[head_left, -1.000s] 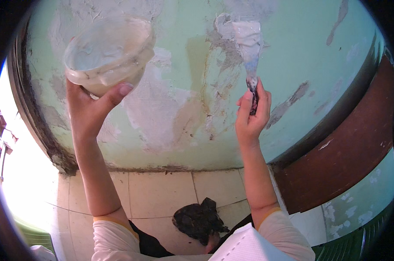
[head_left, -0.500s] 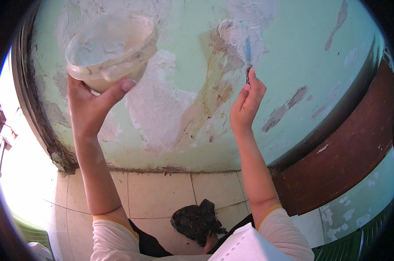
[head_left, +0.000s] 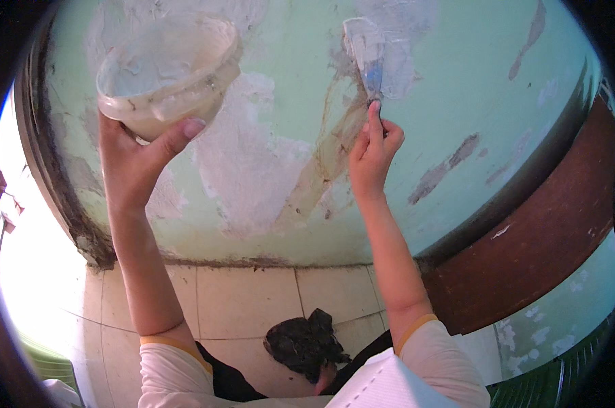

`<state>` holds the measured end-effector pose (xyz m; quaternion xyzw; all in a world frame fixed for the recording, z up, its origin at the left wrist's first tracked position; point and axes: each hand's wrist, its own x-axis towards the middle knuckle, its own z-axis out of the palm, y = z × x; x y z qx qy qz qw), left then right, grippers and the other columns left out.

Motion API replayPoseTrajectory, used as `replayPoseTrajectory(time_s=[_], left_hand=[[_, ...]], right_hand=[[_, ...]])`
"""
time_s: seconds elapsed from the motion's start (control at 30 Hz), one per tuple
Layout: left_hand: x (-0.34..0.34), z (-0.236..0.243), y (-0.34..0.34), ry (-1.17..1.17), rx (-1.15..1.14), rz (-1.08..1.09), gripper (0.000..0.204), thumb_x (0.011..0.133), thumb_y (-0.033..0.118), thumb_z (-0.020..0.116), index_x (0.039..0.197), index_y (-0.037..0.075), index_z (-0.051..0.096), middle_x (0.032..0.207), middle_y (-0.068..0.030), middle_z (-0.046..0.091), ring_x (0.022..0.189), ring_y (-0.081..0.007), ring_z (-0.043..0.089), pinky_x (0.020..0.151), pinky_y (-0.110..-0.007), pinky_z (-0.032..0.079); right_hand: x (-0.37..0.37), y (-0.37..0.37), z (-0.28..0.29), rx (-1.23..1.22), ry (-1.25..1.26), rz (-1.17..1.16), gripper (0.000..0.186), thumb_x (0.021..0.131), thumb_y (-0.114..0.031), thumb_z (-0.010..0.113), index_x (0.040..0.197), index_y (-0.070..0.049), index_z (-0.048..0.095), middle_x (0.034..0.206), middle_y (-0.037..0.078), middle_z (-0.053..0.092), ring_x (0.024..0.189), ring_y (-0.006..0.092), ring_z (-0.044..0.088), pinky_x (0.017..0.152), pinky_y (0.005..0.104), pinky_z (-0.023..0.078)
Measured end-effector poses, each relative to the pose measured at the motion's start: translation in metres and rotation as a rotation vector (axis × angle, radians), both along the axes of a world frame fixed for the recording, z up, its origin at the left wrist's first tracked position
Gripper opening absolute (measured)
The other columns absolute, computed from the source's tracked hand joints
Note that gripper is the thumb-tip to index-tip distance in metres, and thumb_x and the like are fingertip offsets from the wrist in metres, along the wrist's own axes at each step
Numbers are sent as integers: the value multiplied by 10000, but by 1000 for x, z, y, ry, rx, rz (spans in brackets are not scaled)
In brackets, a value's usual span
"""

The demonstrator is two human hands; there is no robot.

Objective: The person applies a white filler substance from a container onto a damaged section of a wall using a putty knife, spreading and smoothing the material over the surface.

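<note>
My left hand point(head_left: 134, 160) grips a translucent plastic bowl point(head_left: 165, 102) from below, thumb along its side. White paste coats the inside of the bowl, which tilts toward me. In my right hand point(head_left: 377, 153) is a putty knife point(head_left: 373, 76), its handle mostly hidden by the fingers and its forefinger stretched up along it. The blade lies against the pale green wall point(head_left: 294, 102), over a whitish smeared patch point(head_left: 399, 58). Below that patch, a brownish stained strip runs down the wall.
Peeled grey and white patches mark the wall. A dark brown wooden panel point(head_left: 525, 251) leans at the right. On the tiled floor point(head_left: 246, 299) lies a crumpled black bag or cloth point(head_left: 307, 343) by my foot. Green plastic furniture point(head_left: 53, 360) shows at lower left.
My right hand has moved slightly left with the putty knife, and the blade now covers the patch's left part. The left hand and bowl have shifted slightly left and up.
</note>
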<state>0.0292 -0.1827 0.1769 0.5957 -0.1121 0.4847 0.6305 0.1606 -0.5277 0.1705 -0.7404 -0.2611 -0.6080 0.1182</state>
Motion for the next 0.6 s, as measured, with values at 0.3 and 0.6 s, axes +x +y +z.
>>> replayPoseTrajectory(time_s=[0.3, 0.6], left_hand=[[0, 1, -1, 5, 3, -11, 890, 674, 255, 939, 1376, -27, 470, 1278, -162, 612, 1189, -275, 610, 1024, -385, 506], [7, 5, -3, -115, 28, -59, 1005, 616, 230, 976, 1418, -20, 425, 1246, -159, 640, 1152, -259, 650, 964, -362, 564]], right_hand=[[-26, 9, 3, 26, -87, 92, 518, 982, 58, 511, 1487, -57, 509, 1127, 150, 463, 990, 256, 450, 797, 307, 442], [-9, 3, -3, -18, -5, 1, 645, 889, 72, 559, 1508, -97, 491, 1118, 186, 464, 1029, 327, 450, 916, 402, 424]])
